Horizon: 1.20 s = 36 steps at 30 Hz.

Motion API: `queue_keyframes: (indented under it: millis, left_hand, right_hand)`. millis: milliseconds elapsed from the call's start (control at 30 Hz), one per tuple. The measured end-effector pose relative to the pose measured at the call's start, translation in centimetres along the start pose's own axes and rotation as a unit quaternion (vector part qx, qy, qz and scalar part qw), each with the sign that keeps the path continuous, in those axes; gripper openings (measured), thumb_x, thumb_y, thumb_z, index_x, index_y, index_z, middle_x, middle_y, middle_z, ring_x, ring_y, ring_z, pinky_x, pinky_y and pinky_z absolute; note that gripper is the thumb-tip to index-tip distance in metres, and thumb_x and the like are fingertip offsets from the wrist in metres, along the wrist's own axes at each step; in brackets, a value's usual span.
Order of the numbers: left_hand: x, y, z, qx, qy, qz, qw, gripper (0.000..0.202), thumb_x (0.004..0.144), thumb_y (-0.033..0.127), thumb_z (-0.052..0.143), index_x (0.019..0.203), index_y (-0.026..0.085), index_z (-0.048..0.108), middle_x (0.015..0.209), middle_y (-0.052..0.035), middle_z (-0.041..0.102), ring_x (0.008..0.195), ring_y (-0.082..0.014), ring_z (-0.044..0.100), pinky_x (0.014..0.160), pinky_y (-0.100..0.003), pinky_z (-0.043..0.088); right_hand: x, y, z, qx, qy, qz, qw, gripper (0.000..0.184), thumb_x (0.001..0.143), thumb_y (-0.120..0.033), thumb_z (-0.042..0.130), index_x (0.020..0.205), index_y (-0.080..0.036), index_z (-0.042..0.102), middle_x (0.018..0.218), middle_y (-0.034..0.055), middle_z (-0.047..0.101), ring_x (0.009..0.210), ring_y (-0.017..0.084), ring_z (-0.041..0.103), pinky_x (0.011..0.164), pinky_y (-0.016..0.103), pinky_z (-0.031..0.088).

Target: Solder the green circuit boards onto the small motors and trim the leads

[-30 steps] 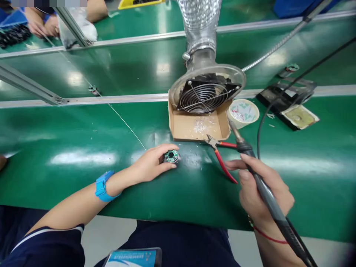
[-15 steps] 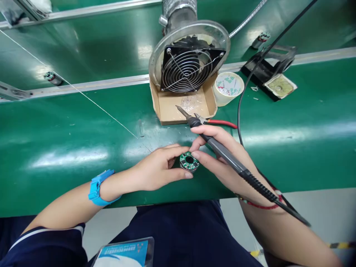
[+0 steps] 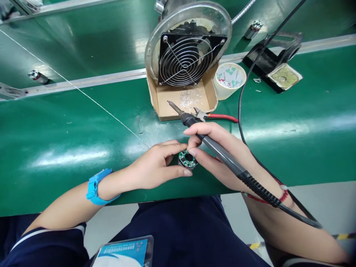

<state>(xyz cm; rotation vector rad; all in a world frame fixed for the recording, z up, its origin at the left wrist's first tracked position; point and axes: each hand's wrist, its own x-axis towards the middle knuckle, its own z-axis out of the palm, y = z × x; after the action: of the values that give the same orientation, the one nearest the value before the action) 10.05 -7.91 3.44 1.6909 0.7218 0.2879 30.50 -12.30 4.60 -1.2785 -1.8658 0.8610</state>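
Note:
Near the front edge of the green bench stands a small cylindrical motor (image 3: 188,160) with a round green circuit board on top and a dark hole in its middle. My left hand (image 3: 158,167) is closed around its left side, thumb in front and index finger behind. My right hand (image 3: 219,152) holds a soldering iron (image 3: 222,154), which lies across the hand with its metal tip pointing up and left, away from the motor. The right thumb and a fingertip pinch at the board's upper right edge; whatever lies between them is hidden.
Behind my hands a fan with a wire guard (image 3: 185,66) stands over a cardboard tray (image 3: 169,111) holding wire clippings. Red-handled cutters (image 3: 222,117), a tape roll (image 3: 229,79) and an iron stand with sponge (image 3: 283,76) are to the right. Solder wire (image 3: 91,102) crosses the left side.
The view has shifted slightly. The soldering iron has swung a little left with my right hand, whose fingertips stay at the board's edge. My left hand keeps hold of the motor.

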Motion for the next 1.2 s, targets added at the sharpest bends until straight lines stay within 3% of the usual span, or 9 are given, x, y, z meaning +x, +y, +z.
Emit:
queue_keyframes:
  millis: [133,233,400,533,700,833,967,1067,1200]
  left_hand:
    - [0.2,-0.2,-0.1,0.031,0.017,-0.006,0.999,0.044,0.086,0.034,0.075,0.126,0.021,0.064,0.085,0.0017,0.052,0.066,-0.0095,0.044,0.061,-0.023,0.039]
    - [0.6,-0.6,0.0,0.097,0.053,-0.005,0.994,0.037,0.088,0.030,0.071,0.122,0.019,0.062,0.088,0.0005,0.054,0.072,-0.0119,0.048,0.066,-0.027,0.041]
    - [1.3,-2.1,0.2,0.162,0.116,-0.024,0.980,0.036,0.084,0.015,0.062,0.119,0.018,0.053,0.108,-0.0056,0.055,0.087,-0.0162,0.053,0.075,-0.032,0.044]
    - [1.8,-4.2,-0.4,0.005,0.177,-0.069,0.982,0.044,0.075,0.007,0.055,0.117,0.017,0.045,0.103,-0.0041,0.051,0.072,-0.0103,0.050,0.065,-0.029,0.046]
    - [1.9,-5.0,-1.6,-0.150,0.188,-0.035,0.970,0.025,0.074,0.003,0.046,0.094,0.018,0.049,0.078,0.0027,0.047,0.062,-0.0081,0.048,0.055,-0.022,0.042]
    - [1.5,-4.6,-1.7,-0.003,0.217,0.062,0.974,0.039,0.078,0.000,0.050,0.112,0.017,0.056,0.083,0.0019,0.058,0.072,-0.0080,0.054,0.067,-0.022,0.046]
    - [1.3,-4.4,-1.3,0.139,0.227,0.132,0.955,0.045,0.081,-0.003,0.048,0.120,0.017,0.055,0.088,0.0007,0.066,0.079,-0.0095,0.058,0.074,-0.024,0.049]
    - [1.3,-4.4,-1.0,0.182,0.220,0.153,0.946,0.044,0.082,-0.003,0.046,0.119,0.017,0.055,0.086,0.0010,0.068,0.079,-0.0105,0.060,0.074,-0.025,0.049]
    - [1.4,-4.4,-1.0,0.201,0.225,0.165,0.939,0.044,0.081,-0.005,0.046,0.119,0.016,0.054,0.085,0.0012,0.068,0.079,-0.0108,0.061,0.074,-0.026,0.049]
  right_hand:
    - [-0.2,0.8,0.8,0.011,-0.005,-0.010,1.000,0.031,0.097,-0.022,0.052,0.128,-0.029,0.052,0.095,-0.0007,0.064,0.089,0.013,0.064,0.098,0.036,0.050]
    - [-0.4,1.4,2.1,0.032,0.067,0.004,0.997,0.045,0.094,-0.028,0.061,0.136,-0.028,0.045,0.101,0.0011,0.064,0.096,0.015,0.064,0.096,0.035,0.052]
    - [-0.6,2.7,4.4,-0.139,0.095,0.007,0.986,0.053,0.089,-0.038,0.066,0.136,-0.023,0.046,0.109,0.0084,0.066,0.097,0.024,0.065,0.085,0.041,0.055]
    - [0.2,3.8,4.8,-0.213,0.057,0.004,0.975,0.044,0.088,-0.017,0.054,0.133,-0.022,0.051,0.104,0.0085,0.070,0.095,0.026,0.066,0.087,0.046,0.054]
    - [0.2,3.7,3.7,-0.147,0.067,-0.048,0.986,0.048,0.093,-0.012,0.049,0.139,-0.023,0.050,0.122,0.0064,0.072,0.112,0.021,0.068,0.100,0.041,0.054]
    - [-2.2,3.4,3.0,-0.095,0.192,-0.030,0.976,0.051,0.092,-0.018,0.060,0.142,-0.029,0.053,0.119,0.0051,0.074,0.095,0.020,0.073,0.087,0.039,0.060]
    - [-4.8,3.5,3.1,-0.036,0.297,0.026,0.954,0.032,0.084,-0.020,0.072,0.115,-0.027,0.069,0.089,0.0005,0.072,0.066,0.016,0.069,0.056,0.031,0.055]
    - [-5.7,3.4,3.4,0.017,0.313,0.011,0.949,0.025,0.082,-0.018,0.073,0.106,-0.023,0.071,0.072,-0.0031,0.066,0.056,0.013,0.065,0.045,0.026,0.047]
    - [-6.1,3.2,3.6,0.029,0.293,0.030,0.955,0.022,0.081,-0.018,0.073,0.103,-0.021,0.071,0.075,-0.0016,0.070,0.058,0.013,0.068,0.049,0.027,0.050]
